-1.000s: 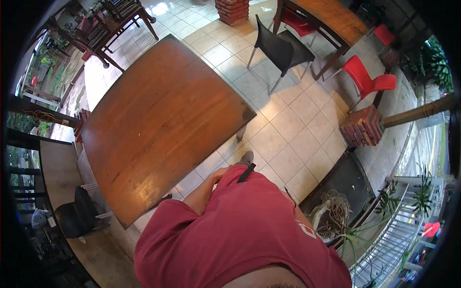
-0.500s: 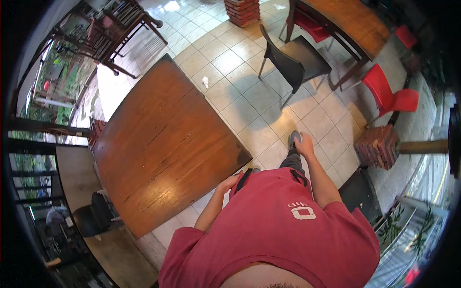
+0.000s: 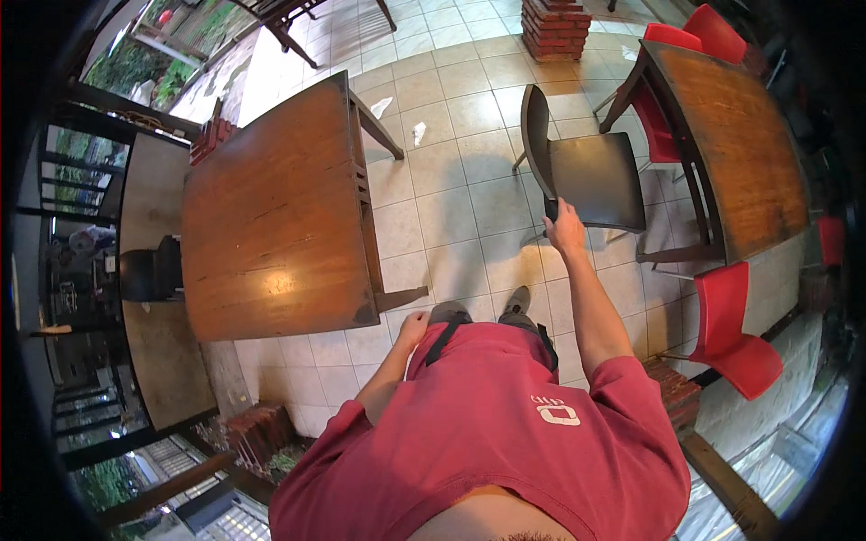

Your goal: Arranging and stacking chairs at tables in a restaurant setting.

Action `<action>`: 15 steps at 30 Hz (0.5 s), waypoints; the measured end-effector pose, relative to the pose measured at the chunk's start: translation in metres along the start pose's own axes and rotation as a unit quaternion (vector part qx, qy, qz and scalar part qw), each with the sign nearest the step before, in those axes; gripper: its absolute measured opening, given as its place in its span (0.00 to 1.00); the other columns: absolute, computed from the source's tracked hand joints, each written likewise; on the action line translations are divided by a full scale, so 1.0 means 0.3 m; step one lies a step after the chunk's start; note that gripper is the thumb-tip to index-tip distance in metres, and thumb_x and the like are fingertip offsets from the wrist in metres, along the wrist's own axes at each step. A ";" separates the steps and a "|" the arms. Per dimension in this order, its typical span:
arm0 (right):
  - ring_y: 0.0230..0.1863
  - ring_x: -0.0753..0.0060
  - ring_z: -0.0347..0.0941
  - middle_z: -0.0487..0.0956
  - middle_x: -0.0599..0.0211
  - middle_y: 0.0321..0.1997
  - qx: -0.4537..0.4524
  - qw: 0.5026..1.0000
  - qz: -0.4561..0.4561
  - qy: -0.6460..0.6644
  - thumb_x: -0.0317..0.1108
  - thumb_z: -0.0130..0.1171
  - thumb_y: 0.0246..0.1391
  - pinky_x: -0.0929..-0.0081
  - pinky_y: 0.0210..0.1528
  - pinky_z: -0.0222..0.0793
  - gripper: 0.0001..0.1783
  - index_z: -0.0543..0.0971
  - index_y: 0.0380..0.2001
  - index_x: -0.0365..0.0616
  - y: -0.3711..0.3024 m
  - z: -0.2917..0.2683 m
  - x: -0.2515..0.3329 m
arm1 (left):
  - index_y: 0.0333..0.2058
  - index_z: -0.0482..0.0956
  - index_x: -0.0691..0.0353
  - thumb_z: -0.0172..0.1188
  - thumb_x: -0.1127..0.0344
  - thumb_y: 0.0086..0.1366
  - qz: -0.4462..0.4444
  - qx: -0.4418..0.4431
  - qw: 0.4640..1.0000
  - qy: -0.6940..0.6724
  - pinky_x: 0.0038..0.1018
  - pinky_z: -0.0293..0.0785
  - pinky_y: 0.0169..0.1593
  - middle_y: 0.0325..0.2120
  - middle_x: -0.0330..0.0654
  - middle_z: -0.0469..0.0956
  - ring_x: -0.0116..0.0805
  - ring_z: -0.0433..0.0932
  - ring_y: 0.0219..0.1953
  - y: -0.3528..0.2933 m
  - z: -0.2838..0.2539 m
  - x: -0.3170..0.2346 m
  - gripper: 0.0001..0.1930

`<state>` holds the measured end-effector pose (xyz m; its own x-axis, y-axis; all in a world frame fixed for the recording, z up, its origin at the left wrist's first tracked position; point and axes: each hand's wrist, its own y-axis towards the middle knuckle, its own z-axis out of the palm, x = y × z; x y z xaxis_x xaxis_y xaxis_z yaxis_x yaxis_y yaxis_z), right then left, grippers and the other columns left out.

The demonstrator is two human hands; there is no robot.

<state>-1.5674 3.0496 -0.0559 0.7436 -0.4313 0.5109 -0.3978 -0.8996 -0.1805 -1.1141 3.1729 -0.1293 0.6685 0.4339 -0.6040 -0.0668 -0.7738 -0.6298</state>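
Note:
A dark chair [image 3: 591, 180] with a curved back and thin metal legs stands ahead of me, slightly right. My right hand [image 3: 566, 229] reaches out to the near end of its backrest, fingers closed over the edge. Low beside my left hip hangs my left hand [image 3: 414, 328], loosely curled with nothing visible in it. It is nearest to the leg of a large brown wooden table [image 3: 280, 216], apart from it.
Another wooden table [image 3: 731, 135] stands at the right, with red chairs [image 3: 726, 334] around it. A brick pillar [image 3: 554, 32] rises at the far side. White scraps [image 3: 419, 133] lie on the tiled floor [image 3: 474, 261]. At the left, a black seat [image 3: 149, 275] adjoins a ledge.
I have moved forward and turned, so the dark chair is closer. My right hand has gone from beside my leg to the chair's backrest. The left hand still hangs low.

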 end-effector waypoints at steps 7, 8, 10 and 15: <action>0.49 0.38 0.76 0.79 0.46 0.47 -0.028 0.999 -0.022 0.011 0.36 0.60 0.55 0.49 0.51 0.74 0.18 0.74 0.48 0.42 0.145 0.000 0.008 | 0.49 0.80 0.68 0.55 0.50 0.70 0.054 0.034 0.998 0.004 0.32 0.74 0.50 0.42 0.49 0.84 0.38 0.81 0.46 0.083 0.150 -0.474 0.24; 0.48 0.37 0.77 0.79 0.46 0.45 -0.023 0.999 -0.027 0.006 0.32 0.58 0.55 0.48 0.50 0.74 0.16 0.75 0.47 0.41 0.161 -0.002 0.010 | 0.48 0.81 0.68 0.56 0.51 0.70 0.077 0.019 0.997 -0.006 0.32 0.74 0.51 0.43 0.52 0.84 0.42 0.82 0.46 0.096 0.170 -0.548 0.23; 0.45 0.35 0.78 0.79 0.44 0.42 -0.030 0.999 -0.038 -0.023 0.29 0.54 0.53 0.45 0.46 0.75 0.15 0.75 0.45 0.40 0.177 0.017 0.015 | 0.49 0.81 0.68 0.56 0.51 0.70 0.089 0.037 0.994 -0.054 0.32 0.74 0.51 0.43 0.51 0.84 0.41 0.82 0.46 0.161 0.211 -0.625 0.23; 0.43 0.33 0.77 0.79 0.42 0.41 0.006 0.997 -0.067 -0.034 0.28 0.53 0.54 0.43 0.44 0.75 0.12 0.74 0.42 0.37 0.122 -0.001 -0.015 | 0.53 0.79 0.66 0.57 0.49 0.70 0.075 0.082 0.980 -0.164 0.34 0.73 0.54 0.46 0.50 0.83 0.41 0.81 0.48 0.291 0.259 -0.813 0.25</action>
<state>-1.5855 3.0187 -0.0646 0.8245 -0.3105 0.4731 -0.2859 -0.9500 -0.1252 -1.3405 3.0354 -0.0750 0.3695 0.4676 -0.8030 -0.2822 -0.7669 -0.5764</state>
